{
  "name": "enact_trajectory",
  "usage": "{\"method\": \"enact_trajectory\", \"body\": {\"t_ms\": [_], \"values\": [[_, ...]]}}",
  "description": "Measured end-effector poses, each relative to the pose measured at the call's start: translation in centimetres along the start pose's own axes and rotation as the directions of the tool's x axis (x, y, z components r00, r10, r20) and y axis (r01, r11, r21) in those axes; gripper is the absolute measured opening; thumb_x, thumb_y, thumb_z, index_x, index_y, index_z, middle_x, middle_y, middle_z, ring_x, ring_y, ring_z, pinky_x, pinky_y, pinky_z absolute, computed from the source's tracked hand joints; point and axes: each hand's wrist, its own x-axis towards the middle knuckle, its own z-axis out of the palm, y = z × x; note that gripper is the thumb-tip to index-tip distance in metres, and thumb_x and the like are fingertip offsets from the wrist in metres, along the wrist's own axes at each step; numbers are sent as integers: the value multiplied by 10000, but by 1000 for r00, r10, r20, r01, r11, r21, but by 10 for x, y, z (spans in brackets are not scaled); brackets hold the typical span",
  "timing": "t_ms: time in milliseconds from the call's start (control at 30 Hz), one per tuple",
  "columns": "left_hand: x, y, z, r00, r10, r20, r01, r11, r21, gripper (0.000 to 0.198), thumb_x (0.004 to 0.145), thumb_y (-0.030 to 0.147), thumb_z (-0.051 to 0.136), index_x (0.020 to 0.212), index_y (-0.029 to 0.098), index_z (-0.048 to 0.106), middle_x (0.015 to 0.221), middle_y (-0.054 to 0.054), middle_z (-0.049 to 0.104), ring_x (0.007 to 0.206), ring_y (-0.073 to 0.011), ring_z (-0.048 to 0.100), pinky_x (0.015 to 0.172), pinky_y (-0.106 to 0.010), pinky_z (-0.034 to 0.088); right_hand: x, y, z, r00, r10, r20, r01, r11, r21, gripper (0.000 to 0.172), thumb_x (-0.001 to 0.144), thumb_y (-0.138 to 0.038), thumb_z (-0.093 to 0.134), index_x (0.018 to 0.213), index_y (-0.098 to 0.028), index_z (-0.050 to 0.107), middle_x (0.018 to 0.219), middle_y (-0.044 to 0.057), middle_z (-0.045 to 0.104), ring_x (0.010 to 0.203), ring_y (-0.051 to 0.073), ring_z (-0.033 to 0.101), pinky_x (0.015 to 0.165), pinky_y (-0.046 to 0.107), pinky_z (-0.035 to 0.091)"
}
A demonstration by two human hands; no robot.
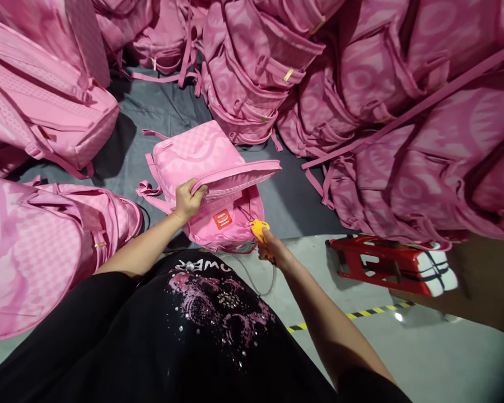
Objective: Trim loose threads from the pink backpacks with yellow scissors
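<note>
Clearly full-looking, two pink patterned fabric backpacks (33,240) (46,95) crowd the far left, pale checks and a jagged tooth motif showing on the nearer one. Next to them, a bare left hand (188,200) pinches the rim of the raised panel on an opened pink fabric backpack (197,148), which lies on a dark grey cloth sheet (126,145) directly before the person. Inside sits a small red rectangular label (222,219) (its pale printing too small to read) against pink lining. Below, a black glitter-print shirt (151,324) carries inverted white lettering, O, W and E seemingly among the characters. A bare right hand (273,246) wraps its fingers round a bright yellow tool (259,228) at the bag's open mouth. Farther right, stacked pink printed backpacks (369,101) rise above a red frame (373,263) with white ends, near yellow-and-black striped floor tape (372,312).
</note>
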Motion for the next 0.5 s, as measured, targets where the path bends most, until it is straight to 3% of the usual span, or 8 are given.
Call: {"method": "enact_trajectory", "body": {"t_ms": [167, 267, 333, 433, 500], "values": [[-1, 1, -1, 998, -58, 34, 56, 997, 45, 591, 875, 728, 450, 598, 208, 492, 506, 22, 469, 486, -122, 444, 530, -270, 328, 5, -5, 29, 981, -77, 178, 92, 993, -74, 574, 923, -744, 347, 690, -222, 392, 499, -107, 218, 395, 57, 189, 397, 193, 282], [-2, 0, -3, 994, -89, 67, 86, 995, 53, 598, 866, 745, 435, 603, 209, 482, 517, 21, 460, 503, -124, 444, 549, -273, 333, -12, -6, 20, 978, 31, 205, 44, 936, -349, 569, 911, -747, 364, 717, -219, 449, 465, -101, 251, 370, 71, 223, 404, 223, 293], [-2, -1, -3, 994, -84, 75, 81, 995, 52, 591, 866, 737, 443, 592, 213, 448, 514, 28, 424, 499, -120, 417, 549, -275, 319, -28, -14, 6, 994, 61, 88, 8, 783, -622, 525, 915, -697, 430, 738, -207, 500, 461, -75, 331, 367, 86, 294, 418, 237, 287], [-4, -1, -3, 996, -47, 75, 44, 998, 43, 572, 875, 700, 472, 579, 217, 394, 509, 39, 368, 488, -115, 375, 542, -280, 295, -53, -36, -11, 971, -182, -152, -66, 407, -911, 437, 914, -591, 529, 794, -175, 588, 555, 3, 496, 455, 120, 439, 490, 256, 321], [-5, 0, -3, 996, -26, 83, 24, 999, 29, 553, 887, 670, 482, 583, 217, 391, 515, 40, 365, 488, -115, 375, 538, -281, 291, -67, -47, -15, 929, -317, -193, -114, 250, -961, 426, 928, -562, 518, 841, -160, 628, 616, 46, 561, 513, 145, 506, 531, 268, 348]]}}
